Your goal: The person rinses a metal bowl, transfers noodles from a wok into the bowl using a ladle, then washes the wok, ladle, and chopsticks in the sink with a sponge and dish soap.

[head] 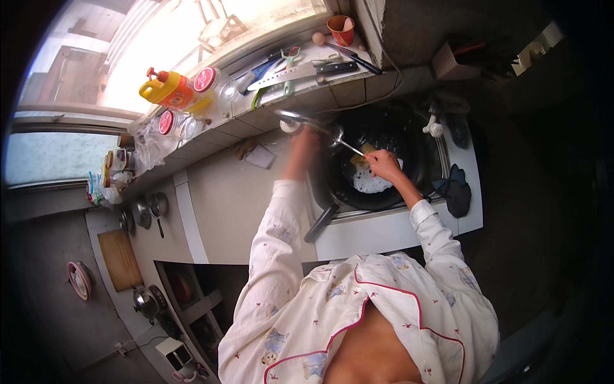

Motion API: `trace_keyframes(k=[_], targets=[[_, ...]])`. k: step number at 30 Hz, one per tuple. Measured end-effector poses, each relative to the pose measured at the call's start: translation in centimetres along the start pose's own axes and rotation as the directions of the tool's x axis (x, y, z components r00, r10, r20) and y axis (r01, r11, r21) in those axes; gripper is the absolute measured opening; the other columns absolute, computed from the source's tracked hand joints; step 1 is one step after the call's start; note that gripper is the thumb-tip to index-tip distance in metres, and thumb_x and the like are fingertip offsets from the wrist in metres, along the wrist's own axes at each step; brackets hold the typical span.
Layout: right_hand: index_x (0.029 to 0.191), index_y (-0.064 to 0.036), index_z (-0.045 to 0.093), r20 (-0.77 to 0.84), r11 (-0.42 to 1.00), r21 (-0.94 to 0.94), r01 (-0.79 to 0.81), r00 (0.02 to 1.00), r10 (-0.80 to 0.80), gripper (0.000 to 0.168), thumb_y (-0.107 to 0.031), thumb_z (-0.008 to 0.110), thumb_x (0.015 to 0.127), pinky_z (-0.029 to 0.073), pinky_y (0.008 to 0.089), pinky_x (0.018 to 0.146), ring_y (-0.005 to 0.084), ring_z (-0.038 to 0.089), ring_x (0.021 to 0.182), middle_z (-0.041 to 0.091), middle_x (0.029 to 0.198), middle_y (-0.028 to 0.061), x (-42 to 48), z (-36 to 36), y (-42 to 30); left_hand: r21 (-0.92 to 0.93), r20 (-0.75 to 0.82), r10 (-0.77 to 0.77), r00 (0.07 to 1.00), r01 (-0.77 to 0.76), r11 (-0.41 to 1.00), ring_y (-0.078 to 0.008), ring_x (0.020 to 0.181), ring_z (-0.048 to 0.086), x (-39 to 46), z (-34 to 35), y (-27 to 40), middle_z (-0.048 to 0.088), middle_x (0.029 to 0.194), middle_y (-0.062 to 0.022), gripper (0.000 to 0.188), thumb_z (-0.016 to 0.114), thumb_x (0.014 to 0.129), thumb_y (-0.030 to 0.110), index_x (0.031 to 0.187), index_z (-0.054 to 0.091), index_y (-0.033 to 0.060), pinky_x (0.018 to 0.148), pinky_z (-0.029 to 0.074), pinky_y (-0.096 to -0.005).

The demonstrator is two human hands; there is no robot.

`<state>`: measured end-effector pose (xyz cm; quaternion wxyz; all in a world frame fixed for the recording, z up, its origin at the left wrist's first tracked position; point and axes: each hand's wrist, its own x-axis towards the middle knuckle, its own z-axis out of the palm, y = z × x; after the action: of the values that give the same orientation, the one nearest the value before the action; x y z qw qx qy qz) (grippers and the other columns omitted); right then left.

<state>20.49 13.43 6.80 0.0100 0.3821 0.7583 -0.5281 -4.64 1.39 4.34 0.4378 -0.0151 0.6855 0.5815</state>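
A black wok (345, 189) sits in the sink, with foamy suds (371, 180) and a yellowish sponge or cloth (365, 152) inside. My right hand (383, 165) grips the handle of a metal ladle (350, 145) above the wok; its head points to the upper left. My left hand (305, 140), blurred, is at the wok's left side by a round, shiny metal utensil or lid (292, 115); its grip cannot be made out. The wok's dark handle (321, 222) juts over the front edge of the sink.
A faucet (433, 126) stands right of the wok; dark cloths (453, 189) lie beside it. The ledge behind holds a large knife (302, 74), jars (216, 86), a yellow pump bottle (175, 91), an egg (318, 38) and a red cup (340, 31). A folded white cloth (260, 156) lies left.
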Motion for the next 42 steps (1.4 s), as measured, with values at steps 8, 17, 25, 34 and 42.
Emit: trace_keyframes(k=[8, 17, 25, 34, 42], targets=[[0.087, -0.011, 0.071, -0.001, 0.983, -0.18, 0.043, 0.999, -0.044, 0.021, -0.027, 0.059, 0.082, 0.05, 0.038, 0.07, 0.0307, 0.065, 0.075, 0.066, 0.075, 0.0145, -0.5, -0.6, -0.3, -0.087, -0.212, -0.025, 0.977, 0.007, 0.996, -0.0281, 0.076, 0.064, 4.9, 0.5, -1.4, 0.063, 0.088, -0.0089, 0.041, 0.07, 0.078, 0.041, 0.099, 0.057, 0.0096, 0.065, 0.048, -0.0397], [0.084, -0.004, 0.068, -0.021, 0.896, -0.43, 0.114, 0.99, -0.136, 0.028, -0.031, 0.062, 0.081, 0.049, 0.0437, 0.075, 0.0367, 0.063, 0.081, 0.065, 0.08, 0.0195, -4.8, -2.5, 1.8, 0.512, -0.323, 0.278, 0.905, -0.08, 0.856, -0.0273, 0.049, 0.06, 6.3, -6.1, -7.8, 0.056, 0.059, -0.0053, 0.038, 0.072, 0.076, 0.04, 0.076, 0.06, 0.0039, 0.044, 0.044, -0.0313], [0.085, -0.003, 0.06, -0.315, 0.944, -0.323, -0.059, 0.948, -0.049, 0.022, -0.021, 0.069, 0.076, 0.049, 0.0469, 0.07, 0.04, 0.063, 0.078, 0.064, 0.076, 0.0205, -17.1, -4.4, 6.1, 0.864, 0.188, 0.705, 0.684, -0.456, 0.212, -0.0427, 0.12, 0.04, -10.9, 8.8, -6.9, 0.047, 0.122, -0.0284, 0.056, 0.064, 0.073, 0.011, 0.12, 0.042, -0.0079, 0.102, 0.03, -0.0476], [0.082, -0.007, 0.063, -0.577, 0.883, -0.299, -0.361, 0.806, 0.134, 0.018, -0.021, 0.07, 0.074, 0.051, 0.0451, 0.068, 0.035, 0.064, 0.075, 0.065, 0.074, 0.0153, -39.2, 3.2, 10.8, -0.261, 0.961, 0.07, -0.268, -0.96, -0.1, -0.037, 0.078, 0.06, -32.3, 17.0, -19.8, 0.06, 0.077, -0.016, 0.015, 0.057, 0.079, 0.007, 0.092, 0.051, 0.0026, 0.088, 0.044, -0.0523], [0.088, -0.006, 0.067, -0.977, 0.874, 0.214, -0.436, -0.087, 0.196, 0.024, -0.028, 0.066, 0.081, 0.039, 0.0451, 0.094, 0.028, 0.056, 0.105, 0.062, 0.094, 0.0152, -63.0, 19.9, 11.2, -0.573, 0.741, -0.411, -0.531, -0.819, 0.026, -0.0346, 0.067, 0.064, -45.7, 17.2, -37.4, 0.065, 0.078, -0.0129, 0.014, 0.059, 0.08, 0.018, 0.092, 0.059, 0.0099, 0.058, 0.052, -0.0445]])
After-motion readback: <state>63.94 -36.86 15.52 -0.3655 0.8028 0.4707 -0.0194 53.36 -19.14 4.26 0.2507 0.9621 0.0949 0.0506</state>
